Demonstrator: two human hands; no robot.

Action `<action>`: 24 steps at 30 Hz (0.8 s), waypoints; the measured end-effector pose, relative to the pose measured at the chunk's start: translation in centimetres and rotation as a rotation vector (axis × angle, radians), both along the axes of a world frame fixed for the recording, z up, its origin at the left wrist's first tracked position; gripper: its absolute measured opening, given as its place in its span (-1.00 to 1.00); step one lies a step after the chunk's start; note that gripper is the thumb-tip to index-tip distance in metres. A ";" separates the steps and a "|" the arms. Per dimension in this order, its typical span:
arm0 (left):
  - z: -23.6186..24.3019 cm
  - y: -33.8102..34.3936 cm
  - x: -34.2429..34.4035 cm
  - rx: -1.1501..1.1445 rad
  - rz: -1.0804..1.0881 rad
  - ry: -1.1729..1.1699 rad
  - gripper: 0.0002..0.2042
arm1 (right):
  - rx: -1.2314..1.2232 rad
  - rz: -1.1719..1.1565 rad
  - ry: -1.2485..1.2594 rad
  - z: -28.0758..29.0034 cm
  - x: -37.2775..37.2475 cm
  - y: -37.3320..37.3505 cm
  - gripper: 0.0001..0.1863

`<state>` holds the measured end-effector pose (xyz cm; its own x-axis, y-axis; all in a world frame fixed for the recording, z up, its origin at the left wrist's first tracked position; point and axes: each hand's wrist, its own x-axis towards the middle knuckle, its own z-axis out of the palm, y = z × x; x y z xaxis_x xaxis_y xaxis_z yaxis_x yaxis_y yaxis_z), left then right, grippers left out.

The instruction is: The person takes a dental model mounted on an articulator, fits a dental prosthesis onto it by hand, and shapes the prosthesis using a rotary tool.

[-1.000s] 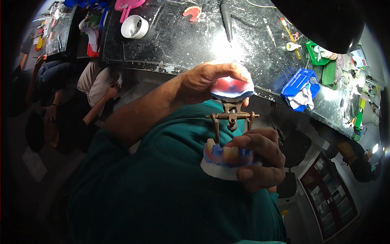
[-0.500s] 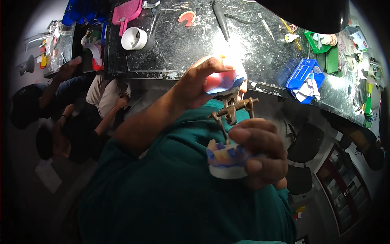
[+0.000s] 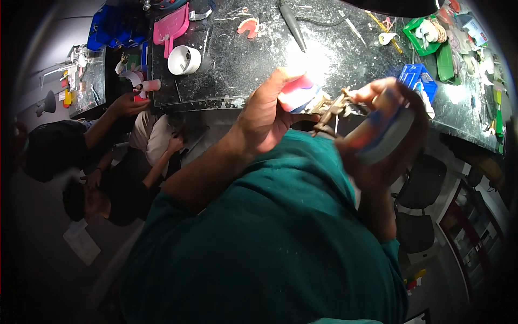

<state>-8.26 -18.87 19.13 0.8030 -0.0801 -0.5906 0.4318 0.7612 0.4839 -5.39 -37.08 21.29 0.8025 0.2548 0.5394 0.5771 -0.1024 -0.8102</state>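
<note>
Tabletop (image 3: 232, 67) front edge: holding metal hinge frame (image 3: 332, 113) tilted close by it, near bright light patch (image 3: 315, 59). Pinching pink-and-blue dental model (image 3: 298, 97) in left grip (image 3: 264, 110), thumb and fingers closed on it. Wrapping right grip (image 3: 375, 170) round pale-based dental model (image 3: 396, 139), fingers curled in on it; blurring there, so not making out exact contact points. Wearing green top (image 3: 270, 216). Seeing white cup (image 3: 184, 60), pink dustpan (image 3: 171, 28) and pink arch (image 3: 249, 27) on tabletop past left grip, grey handpiece (image 3: 292, 27) lying further right, tip pointing at that patch, blue bin (image 3: 420, 76) just beyond right grip
</note>
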 end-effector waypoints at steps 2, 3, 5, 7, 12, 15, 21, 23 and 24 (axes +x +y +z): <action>2.0 0.5 0.4 -0.069 -0.103 0.029 -0.61 | -0.051 -0.021 -0.006 0.7 1.1 -0.5 -0.11; 2.8 0.6 0.5 -0.143 -0.203 0.057 -0.59 | 0.118 0.003 0.163 1.1 1.3 -0.4 -0.10; 2.9 1.0 0.9 -0.074 -0.248 0.089 -0.56 | 0.292 0.032 0.330 2.0 1.5 -0.6 -0.08; 2.5 1.8 1.0 -0.122 -0.406 0.051 -0.55 | 0.233 0.049 0.446 2.8 1.8 -1.0 -0.07; 1.0 2.1 0.4 -0.100 -0.471 -0.109 -0.56 | 0.113 0.045 0.450 4.1 2.1 -1.2 -0.18; 1.1 1.7 0.3 -0.114 -0.443 -0.144 -0.60 | 0.107 0.103 0.411 4.6 1.8 -1.2 -0.18; 1.1 1.6 0.2 -0.139 -0.434 -0.177 -0.66 | 0.086 0.134 0.381 5.2 2.0 -1.2 -0.16; 1.0 1.7 0.3 -0.159 -0.442 -0.184 -0.66 | 0.094 0.127 0.392 5.2 2.0 -1.0 -0.17; 0.9 1.7 0.4 -0.165 -0.455 -0.181 -0.67 | 0.101 0.120 0.403 5.3 2.0 -1.0 -0.17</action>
<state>-7.87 -17.20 20.04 0.7536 -0.5253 -0.3952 0.6572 0.5884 0.4710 -3.37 -38.04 26.54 0.9221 0.3212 0.2159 0.2153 0.0378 -0.9758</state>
